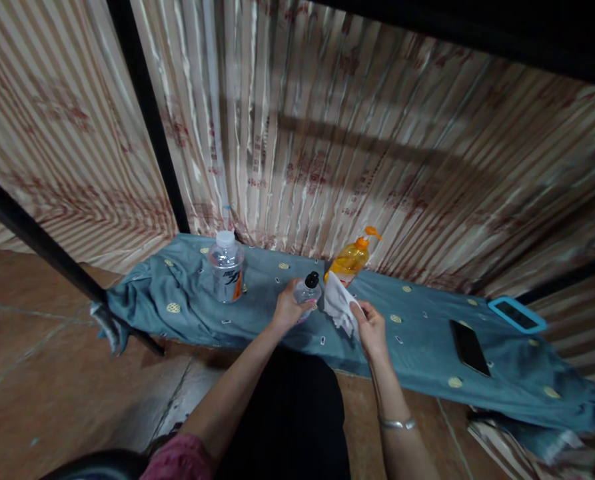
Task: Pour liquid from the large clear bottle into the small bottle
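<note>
My left hand (288, 307) is wrapped round a small clear bottle with a black cap (308, 288), held just above the blue-grey cloth (417, 333) spread over a low ledge. My right hand (371, 327) pinches a crumpled white tissue (339, 305) right beside that bottle. An orange pump bottle (351, 260) stands just behind the tissue, against the curtain.
A clear water bottle with a white cap (226, 267) stands to the left on the cloth. A black phone (470, 347) and a device in a blue case (517, 315) lie to the right. A striped curtain (327, 133) hangs behind; a black pole (52, 257) crosses at the left above the brown tiled floor (52, 373).
</note>
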Motion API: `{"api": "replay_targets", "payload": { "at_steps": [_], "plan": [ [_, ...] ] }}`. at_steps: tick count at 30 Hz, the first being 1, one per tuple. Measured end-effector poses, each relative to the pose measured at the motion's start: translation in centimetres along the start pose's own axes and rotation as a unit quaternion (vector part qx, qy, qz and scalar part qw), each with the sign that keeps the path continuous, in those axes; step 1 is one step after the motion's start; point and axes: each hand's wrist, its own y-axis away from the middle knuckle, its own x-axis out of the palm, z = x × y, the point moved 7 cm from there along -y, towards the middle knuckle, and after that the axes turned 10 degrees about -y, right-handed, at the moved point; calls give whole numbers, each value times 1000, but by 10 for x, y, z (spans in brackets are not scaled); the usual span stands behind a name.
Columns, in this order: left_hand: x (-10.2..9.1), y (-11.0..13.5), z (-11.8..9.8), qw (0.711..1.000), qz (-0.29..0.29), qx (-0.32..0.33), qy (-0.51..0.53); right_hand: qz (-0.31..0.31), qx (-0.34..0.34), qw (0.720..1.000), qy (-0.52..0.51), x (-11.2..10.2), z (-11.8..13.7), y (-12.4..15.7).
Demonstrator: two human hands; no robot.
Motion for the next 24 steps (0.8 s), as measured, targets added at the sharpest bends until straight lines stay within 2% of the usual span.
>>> {"api": "replay_targets", "payload": {
  "at_steps": [3,5,8,11,13,17,21,24],
  "plan": [
    [3,1,-3,1000,1,14,-2,73,-46,996,-4,44,28,-5],
    [1,1,-3,1000,3,21,-2,124,-73,990,0,77,43,3],
    [-3,1,-1,1000,-2,20,-2,131,-100,986,19,104,56,26],
    [-3,2,2,1000,1,19,-1,105,-101,989,36,106,58,47],
    [0,3,3,1000,8,25,3,97,-94,990,35,100,56,48],
    [6,4,0,999,21,45,14,112,-45,993,-8,95,52,13],
    [9,3,0,998,37,46,11,164,14,985,-55,116,50,-29],
    [7,2,4,999,30,31,10,157,20,986,-59,127,50,-32]
  ]
}}
